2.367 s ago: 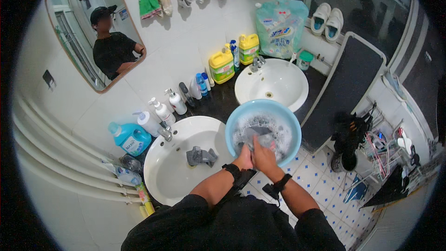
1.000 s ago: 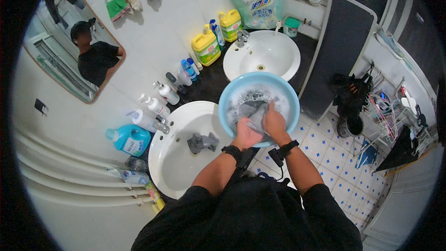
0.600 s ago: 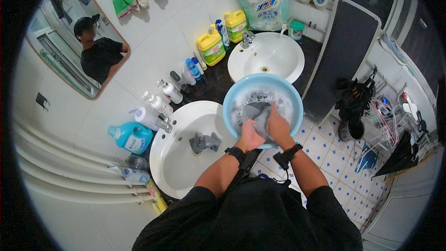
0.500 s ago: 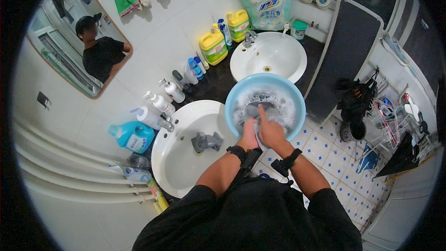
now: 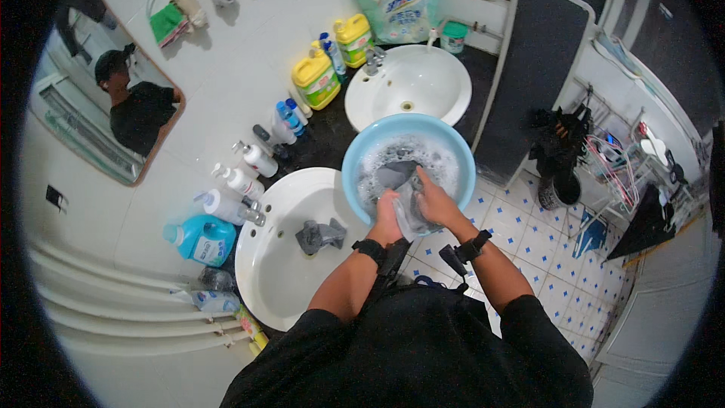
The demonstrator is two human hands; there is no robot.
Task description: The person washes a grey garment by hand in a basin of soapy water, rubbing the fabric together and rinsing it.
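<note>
Both my hands are over a light blue basin (image 5: 470, 170) of foamy water (image 5: 444, 153). Between them hangs a wet grey sock (image 5: 410, 213), its darker end (image 5: 396, 174) lying on the suds. On its left side my left hand (image 5: 387, 215) is closed round the fabric. My right hand (image 5: 436, 202) grips the opposite side, thumb side toward the darker end. Some fingertips are hidden behind the cloth. Another crumpled grey sock (image 5: 321, 236) lies in the white sink (image 5: 268, 287) to the left of the basin.
A second white sink (image 5: 453, 75) lies beyond the basin. Pump bottles (image 5: 257, 159), yellow jugs (image 5: 317, 79) and a blue detergent bottle (image 5: 208, 240) line the wall. A dark folded board (image 5: 532, 75) leans at the right, near a cluttered rack (image 5: 612, 174).
My hands have moved slightly apart, so more of the sock shows spread between them. The whole view has shifted, with the scene sliding left.
</note>
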